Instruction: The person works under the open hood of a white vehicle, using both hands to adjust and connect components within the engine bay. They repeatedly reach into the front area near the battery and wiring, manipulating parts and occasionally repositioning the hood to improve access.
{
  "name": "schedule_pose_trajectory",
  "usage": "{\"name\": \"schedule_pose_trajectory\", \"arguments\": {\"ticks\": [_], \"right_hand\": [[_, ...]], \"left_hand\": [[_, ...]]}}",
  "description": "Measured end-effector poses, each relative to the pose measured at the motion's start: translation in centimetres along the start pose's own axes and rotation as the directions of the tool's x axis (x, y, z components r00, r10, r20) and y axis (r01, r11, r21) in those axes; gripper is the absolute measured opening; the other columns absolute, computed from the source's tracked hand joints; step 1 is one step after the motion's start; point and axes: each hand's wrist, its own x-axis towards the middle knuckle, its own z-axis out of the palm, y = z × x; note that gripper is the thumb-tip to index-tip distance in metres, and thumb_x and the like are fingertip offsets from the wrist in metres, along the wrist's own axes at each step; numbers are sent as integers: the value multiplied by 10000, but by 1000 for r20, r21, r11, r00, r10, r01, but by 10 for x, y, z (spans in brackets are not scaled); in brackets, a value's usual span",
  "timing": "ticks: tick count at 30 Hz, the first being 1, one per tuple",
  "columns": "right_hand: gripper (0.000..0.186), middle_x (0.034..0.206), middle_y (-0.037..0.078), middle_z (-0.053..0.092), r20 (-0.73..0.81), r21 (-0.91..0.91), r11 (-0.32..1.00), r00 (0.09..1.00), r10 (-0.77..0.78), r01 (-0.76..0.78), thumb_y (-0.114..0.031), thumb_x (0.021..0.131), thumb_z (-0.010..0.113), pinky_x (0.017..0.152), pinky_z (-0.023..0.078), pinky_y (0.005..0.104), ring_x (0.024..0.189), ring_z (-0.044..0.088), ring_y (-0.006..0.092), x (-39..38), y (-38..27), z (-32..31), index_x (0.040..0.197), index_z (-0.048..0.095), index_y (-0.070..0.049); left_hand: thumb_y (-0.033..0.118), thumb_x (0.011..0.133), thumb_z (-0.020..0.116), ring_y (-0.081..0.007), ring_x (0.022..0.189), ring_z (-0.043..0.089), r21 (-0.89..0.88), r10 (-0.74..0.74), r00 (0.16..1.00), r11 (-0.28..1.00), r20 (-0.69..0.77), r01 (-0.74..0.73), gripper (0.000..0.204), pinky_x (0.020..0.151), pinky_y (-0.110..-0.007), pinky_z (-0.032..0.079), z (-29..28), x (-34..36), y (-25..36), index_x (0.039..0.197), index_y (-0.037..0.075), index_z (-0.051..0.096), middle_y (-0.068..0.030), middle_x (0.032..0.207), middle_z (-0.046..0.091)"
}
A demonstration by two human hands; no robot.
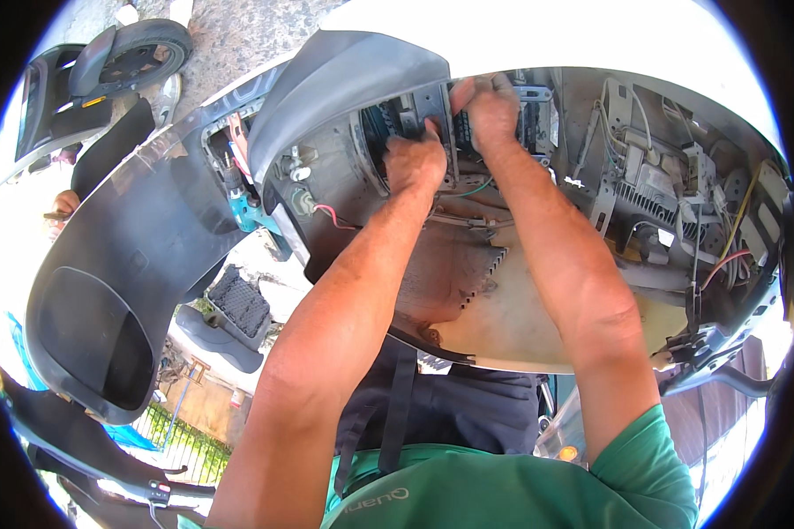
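Both arms reach into the opened floor compartment of a scooter. My left hand (416,160) is closed, with its thumb up against a grey metal bracket (431,106). What its curled fingers hold, if anything, is hidden. On the other side of the bracket, my right hand (492,113) is bent over with its fingers closed, next to a ribbed black part (528,123); its grip is also hidden. A thin green wire (478,189) runs below the hands. A brown toothed-edge sheet (450,273) lies on the pale compartment floor (520,309).
A finned metal box (644,198) with many cables sits at the right. Pink wires (331,213) come from a connector at the left. A teal power drill (249,212) rests beside the dark body panel (141,229). A person's hand (62,207) and a wheel (146,57) show at far left.
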Motion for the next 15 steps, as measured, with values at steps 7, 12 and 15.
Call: {"name": "schedule_pose_trajectory", "arguments": {"ticks": [7, 12, 15], "right_hand": [[201, 1033, 94, 642, -123, -70, 994, 989, 77, -86, -130, 1038, 487, 801, 549, 356, 909, 638, 200, 12, 39, -14, 1161, 587, -7], [175, 1083, 91, 625, -44, 132, 923, 928, 370, -362, -144, 1068, 434, 921, 538, 421, 980, 636, 223, -20, 23, -12, 1176, 536, -50], [169, 1071, 93, 630, -40, 193, 910, 924, 381, -367, -151, 1068, 428, 906, 542, 406, 950, 643, 232, -23, 20, -11, 1170, 523, -55]], "left_hand": [[381, 896, 643, -423, 1218, 601, 129, 48, 992, 990, 116, -63, 649, 1048, -445, 479, -9, -4, -26, 1284, -103, 452, -338, 1302, 581], [362, 893, 649, -443, 1214, 597, 137, 68, 995, 988, 78, -78, 674, 1054, -455, 476, -26, -4, -25, 1313, -100, 394, -357, 1286, 579], [345, 897, 637, -449, 1211, 596, 162, 62, 996, 984, 68, -72, 658, 1057, -463, 474, -26, -7, -21, 1321, -91, 385, -355, 1285, 581]]}}
